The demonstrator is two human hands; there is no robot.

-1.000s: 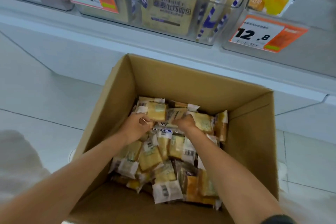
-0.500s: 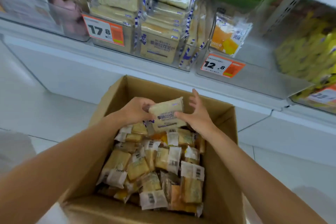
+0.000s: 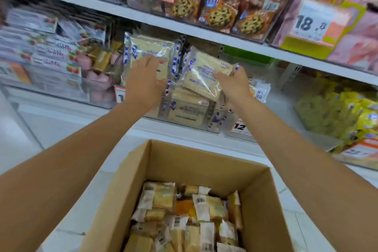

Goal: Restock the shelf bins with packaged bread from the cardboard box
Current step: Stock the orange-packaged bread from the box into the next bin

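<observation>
— Where is the bread?

— The clear-wrapped square packet of pale bread (image 3: 204, 76), edged in blue-and-white stripes, sits tilted over the stacked packets in the clear plastic shelf bin (image 3: 219, 127), at twelve o'clock from the brown cardboard box (image 3: 204, 161).

— And the person's hands?

— Apart. The right hand (image 3: 235, 86) pinches the packet's three-o'clock edge. The left hand (image 3: 144, 82), fingers straight, touches an upright packet of the same kind (image 3: 149, 51) at nine o'clock.

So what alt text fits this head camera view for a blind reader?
A person's right hand holds a tilted bread packet above a clear shelf bin of similar packets; the left hand, fingers spread, is by the upright packets. Below, a cardboard box holds many more.
</observation>
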